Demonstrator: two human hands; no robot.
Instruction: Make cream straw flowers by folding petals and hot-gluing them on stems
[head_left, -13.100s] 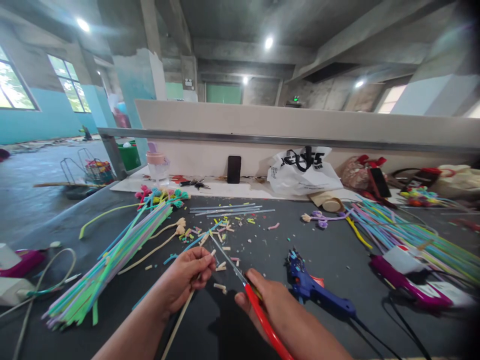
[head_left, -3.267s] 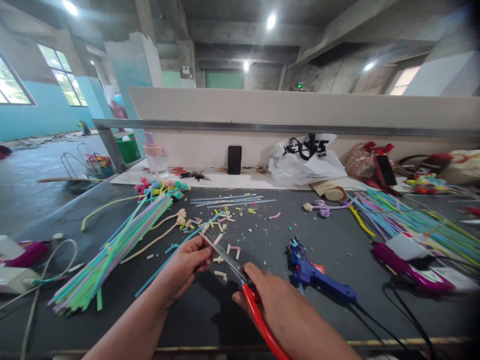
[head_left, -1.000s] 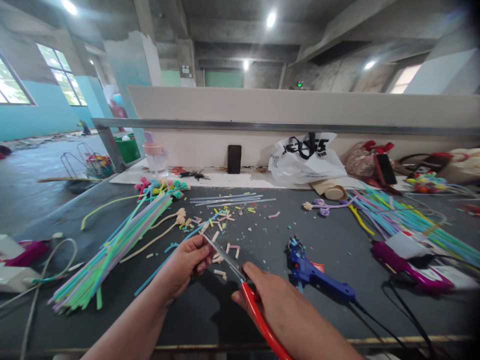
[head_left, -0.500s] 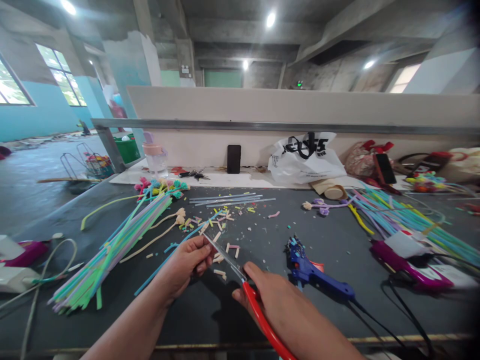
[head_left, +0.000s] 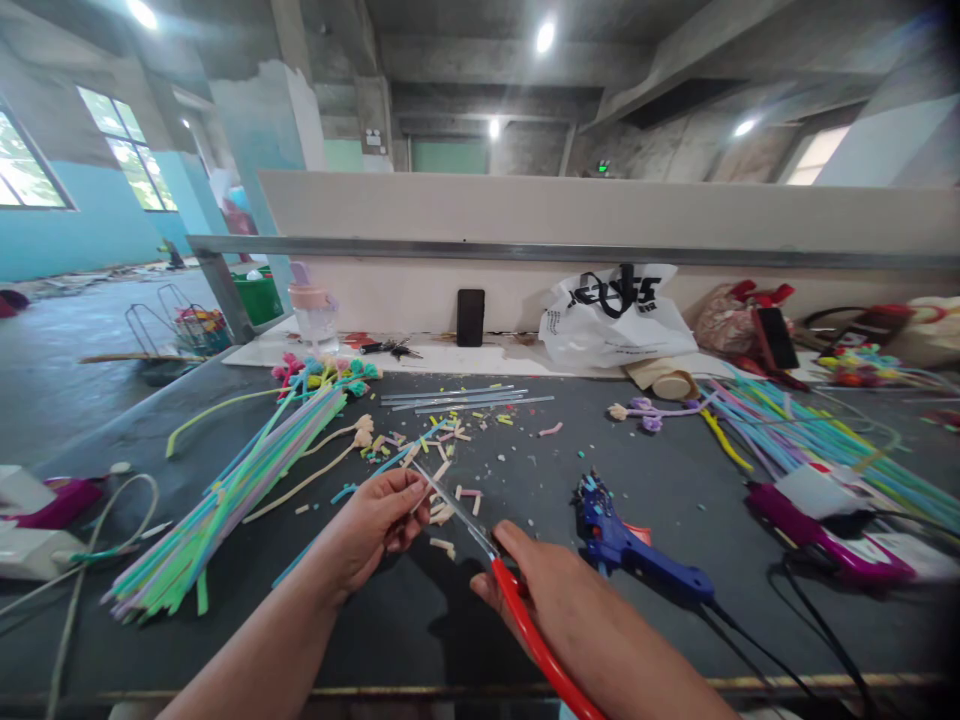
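Red-handled scissors are held in my right hand, the blades pointing up and left. The tips lie against the fingers of my left hand, which is closed in a pinch; what it pinches is too small to make out. Short cut pieces in cream, pink and yellow are scattered just beyond my hands. A blue stem runs behind my left hand. Clear sticks lie farther back. On the left is a bundle of pastel stems with coloured knotted ends.
A blue glue gun with a cord lies right of my right hand. Magenta tools and more stems are farther right. Along the back stand a phone, a white bag and a cup.
Both hands and the scissors appear slightly farther right, along with a small shift of the whole view. The pinch and the hold on the scissors look the same.
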